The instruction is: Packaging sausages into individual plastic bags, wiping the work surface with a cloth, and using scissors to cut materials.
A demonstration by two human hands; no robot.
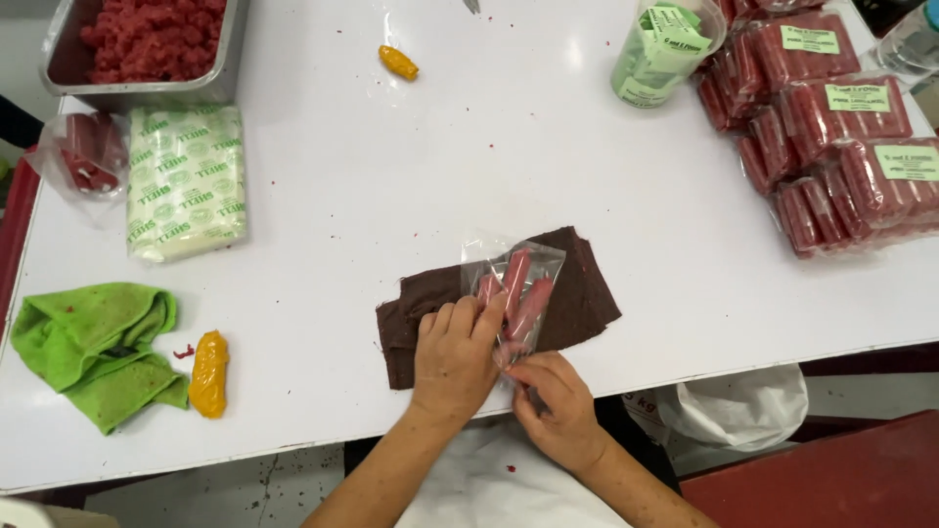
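A small clear plastic bag [518, 288] with three red sausages in it lies on a dark brown cloth [587, 293] near the table's front edge. My left hand [455, 357] rests on the cloth and presses the bag's left side with its fingers. My right hand [558, 401] pinches the bag's near end between its fingertips, just at the table's edge. Both hands touch the same bag.
Sealed packs of red sausages [831, 127] pile at the right. A tub of green labels [660, 49] stands at the back. A metal tray of minced meat [147, 44], a printed stack of bags [186, 181], a green cloth [98, 347] and yellow casings [208, 372] lie left.
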